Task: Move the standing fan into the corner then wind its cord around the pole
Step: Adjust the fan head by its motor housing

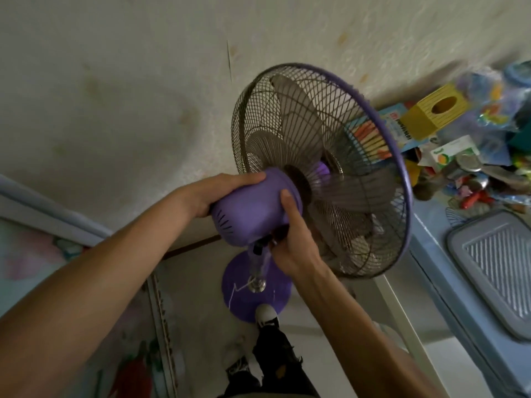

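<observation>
A purple standing fan stands close to the wall, its wire cage [321,168] tilted and facing right. My left hand [207,193] grips the top of the purple motor housing [253,208]. My right hand [290,242] holds the housing's underside at the neck, thumb on the housing. Below, the pole [257,267] drops to the round purple base [253,288] on the floor. A thin white cord [238,288] lies across the base. My white shoe [267,314] touches the base's front edge.
A blue table [448,271] stands right of the fan, with a grey lidded bin [500,268] and a heap of clutter, including a yellow box [434,110]. A floral-covered bed edge [71,254] runs along the left. The stained wall [143,81] is behind.
</observation>
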Motion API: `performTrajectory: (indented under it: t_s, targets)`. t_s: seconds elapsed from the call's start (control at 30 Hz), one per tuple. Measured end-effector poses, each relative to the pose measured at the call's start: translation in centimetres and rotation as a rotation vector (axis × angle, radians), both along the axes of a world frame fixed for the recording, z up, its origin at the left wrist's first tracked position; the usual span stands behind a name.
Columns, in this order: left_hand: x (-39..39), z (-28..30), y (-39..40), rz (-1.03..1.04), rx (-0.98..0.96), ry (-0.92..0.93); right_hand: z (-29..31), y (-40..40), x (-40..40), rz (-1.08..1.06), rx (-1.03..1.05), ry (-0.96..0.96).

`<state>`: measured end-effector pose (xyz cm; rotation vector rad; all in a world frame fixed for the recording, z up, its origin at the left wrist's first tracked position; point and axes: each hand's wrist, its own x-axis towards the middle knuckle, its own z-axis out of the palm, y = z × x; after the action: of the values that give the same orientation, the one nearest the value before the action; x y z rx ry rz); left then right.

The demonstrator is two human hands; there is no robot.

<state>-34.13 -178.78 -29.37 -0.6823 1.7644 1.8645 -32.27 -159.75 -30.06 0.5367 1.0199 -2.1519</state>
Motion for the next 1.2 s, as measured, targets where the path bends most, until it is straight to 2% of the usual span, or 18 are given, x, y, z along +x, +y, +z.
performTrajectory:
  t_s: [0.2,0.57,0.73,0.93,1.03,1.1,1.2]
  targets:
    - [0.5,0.8,-0.3,-0.002,0.023,0.004,-0.3,-0.6,0.8,-0.006,-0.020,-0.035]
    - [1.1,2.3,0.6,-0.036,0.026,-0.002,0.0,0.7,1.5,0.072,0.011,0.075]
    - [1.3,2.1,0.7,-0.037,0.063,-0.013,-2.6,2.8,3.0,0.252,0.259,0.281]
    - [1.4,1.9,1.0,-0.006,0.048,0.034,-5.0,3.2,3.9,0.304,0.422,0.554]
    - [1.5,1.5,1.1,0.042,0.022,0.066,-7.1,3.5,3.8,0.467,0.635,0.738]
    - [1.6,1.1,1.2,0.073,0.005,0.075,-8.3,3.2,3.6,0.550,0.755,0.788]
    - [1.6,0.8,1.3,0.103,-0.023,0.083,-9.3,2.3,2.6,0.587,0.814,0.799]
